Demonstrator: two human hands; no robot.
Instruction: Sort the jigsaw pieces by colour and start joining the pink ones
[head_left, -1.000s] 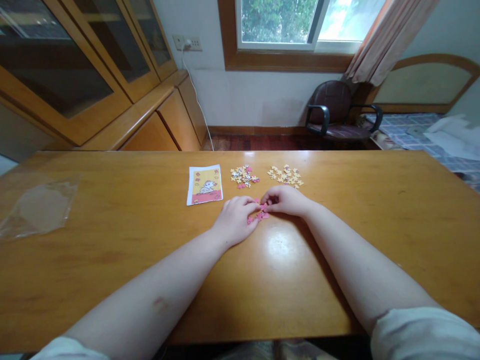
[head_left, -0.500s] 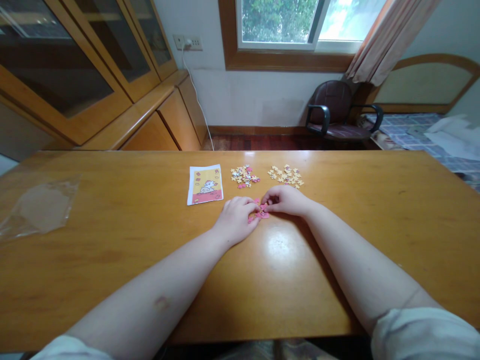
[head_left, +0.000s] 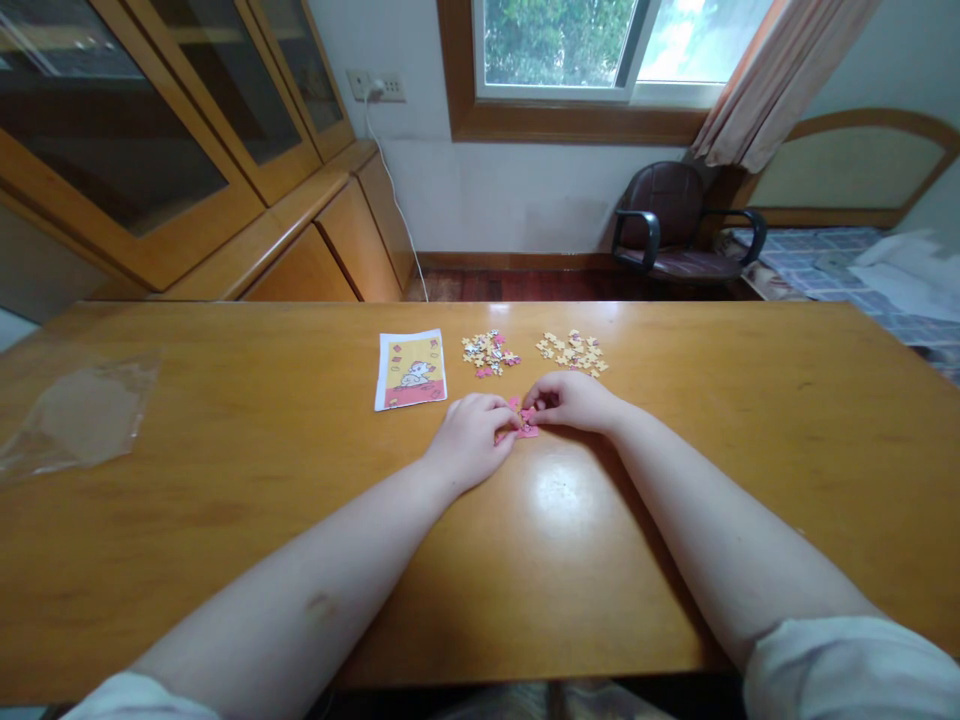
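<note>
Pink jigsaw puzzle pieces [head_left: 528, 432] lie on the table between my two hands, partly hidden by the fingers. My left hand [head_left: 474, 435] rests at their left side, its thumb and fingers closed on pink pieces. From the right, my right hand [head_left: 571, 402] pinches a pink piece at the cluster's upper right edge. Just beyond the hands lie two loose heaps: a mixed heap of yellow, white and pink pieces [head_left: 489, 352], and a mostly yellow heap [head_left: 572, 352]. A reference picture [head_left: 411, 370] of a white cartoon animal on yellow and pink lies to the left.
A clear plastic bag [head_left: 82, 415] lies on the left of the wooden table [head_left: 262, 400]. Past the table's far edge stand a glass-door cabinet [head_left: 247, 200] at left and a dark office chair [head_left: 667, 220] at right, near a bed [head_left: 825, 255].
My left fingers and thumb have shifted very slightly over the pink pieces. My right hand stays almost in place, and the heaps and picture have not moved.
</note>
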